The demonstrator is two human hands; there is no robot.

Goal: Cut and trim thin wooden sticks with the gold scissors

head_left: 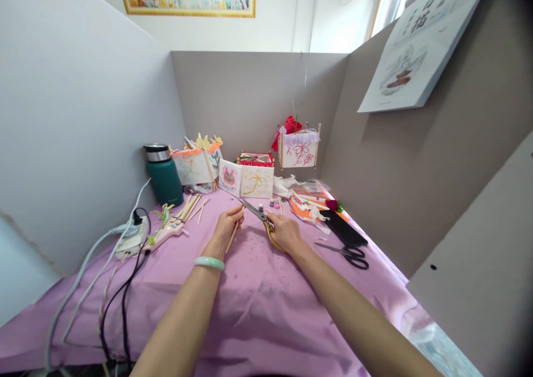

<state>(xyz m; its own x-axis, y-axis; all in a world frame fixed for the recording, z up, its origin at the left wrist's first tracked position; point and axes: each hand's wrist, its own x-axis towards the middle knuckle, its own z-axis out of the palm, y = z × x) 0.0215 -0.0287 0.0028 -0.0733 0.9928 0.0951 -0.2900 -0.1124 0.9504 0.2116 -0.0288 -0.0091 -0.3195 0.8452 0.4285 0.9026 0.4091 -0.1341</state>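
Observation:
My left hand (228, 227) is closed around a thin wooden stick (232, 240), whose lower end points down toward the cloth. My right hand (283, 231) grips a pair of scissors with gold handles (255, 209). Their blades reach up and left, close to the stick's upper end by my left fingers. Whether the blades touch the stick, I cannot tell. Behind my hands stand decorated white paper panels (257, 181) with drawn patterns. Left of my left hand lie several loose wooden sticks (189, 209).
On the left are a green bottle (165, 180), a pink glue gun (166, 234) and a power strip (132, 238) with trailing cables. At right lie black scissors (347, 254) and a black phone (343, 228). A paper lantern (298, 150) hangs at the back; grey partitions surround the purple cloth (258, 310).

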